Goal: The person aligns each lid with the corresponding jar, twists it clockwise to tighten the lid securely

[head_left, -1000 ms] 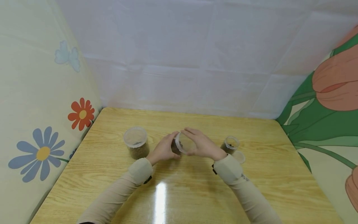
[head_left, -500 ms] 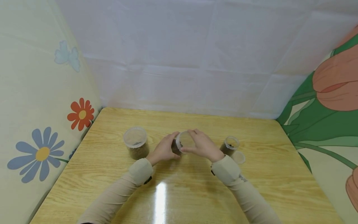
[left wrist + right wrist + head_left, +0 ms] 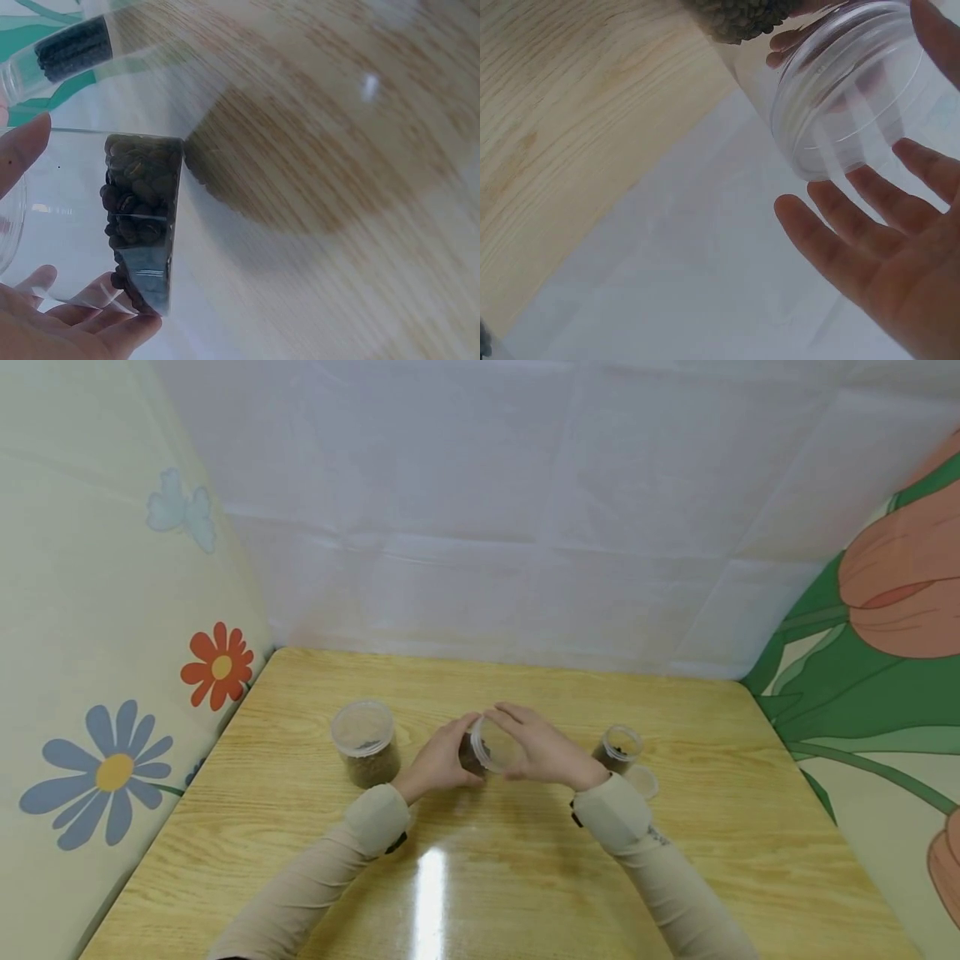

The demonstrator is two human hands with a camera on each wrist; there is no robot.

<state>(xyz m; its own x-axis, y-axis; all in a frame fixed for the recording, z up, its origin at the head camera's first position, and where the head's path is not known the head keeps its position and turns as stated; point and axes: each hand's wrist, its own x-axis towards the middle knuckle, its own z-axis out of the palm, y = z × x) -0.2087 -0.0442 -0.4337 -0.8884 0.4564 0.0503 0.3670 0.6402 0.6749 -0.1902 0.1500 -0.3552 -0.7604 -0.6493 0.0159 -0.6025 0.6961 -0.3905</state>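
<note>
Near the middle of the table, my left hand grips a clear jar tipped on its side, mouth facing right. Coffee beans fill its bottom part in the left wrist view. My right hand spans the clear round lid at the mouth, thumb on one side and fingers on the other. From the right wrist, the fingertips lie at the rim of the lid. How tightly the lid sits cannot be told.
A larger jar with brown contents stands to the left on the wooden table. To the right is a small jar with dark contents, a loose round lid beside it. A white cloth hangs behind.
My right hand has turned at the lid one way and then back, its fingers shifting round the rim. The left hand and the jar have stayed in place.
</note>
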